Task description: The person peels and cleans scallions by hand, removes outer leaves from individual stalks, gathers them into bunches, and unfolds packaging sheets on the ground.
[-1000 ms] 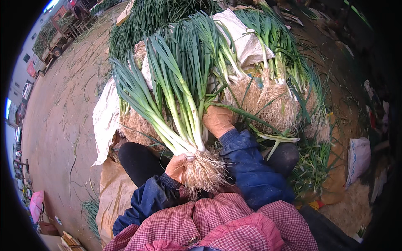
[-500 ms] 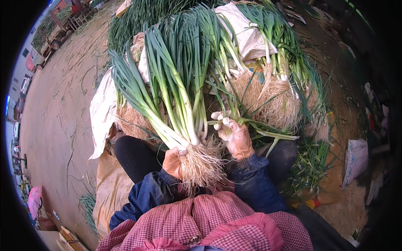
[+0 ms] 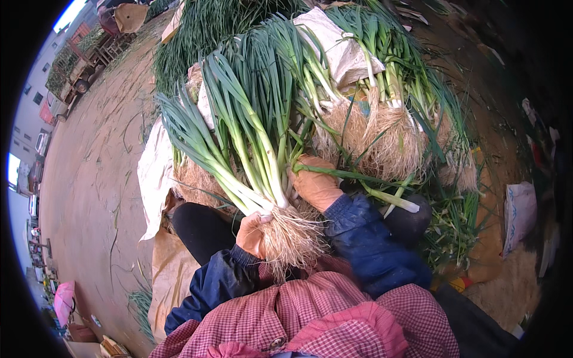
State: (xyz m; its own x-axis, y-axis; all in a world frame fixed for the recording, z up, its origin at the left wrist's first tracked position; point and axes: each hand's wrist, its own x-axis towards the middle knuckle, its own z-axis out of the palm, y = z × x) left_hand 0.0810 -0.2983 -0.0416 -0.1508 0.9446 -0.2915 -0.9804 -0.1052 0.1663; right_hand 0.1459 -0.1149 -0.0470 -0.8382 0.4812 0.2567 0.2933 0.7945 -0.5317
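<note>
My left hand, in a tan glove, is closed round the lower white stems of a bunch of green garlic. Its long leaves fan away from me, and its pale, stringy roots hang over my lap. My right hand, gloved alike, is curled at the bunch's right side with its back up, so its fingertips are hidden. A few loose green stalks pass through its grip, and a leafy stalk with a white end sticks out to the right.
More green garlic with matted roots lies ahead, partly under a white sack. Trimmed leaves litter the ground by my right knee. A white bag stands at the right. A truck and a pink umbrella are far left.
My right hand has turned over, from fingers up to back up, and moved slightly left against the bunch. The left hand keeps its hold. The whole view has shifted a little.
</note>
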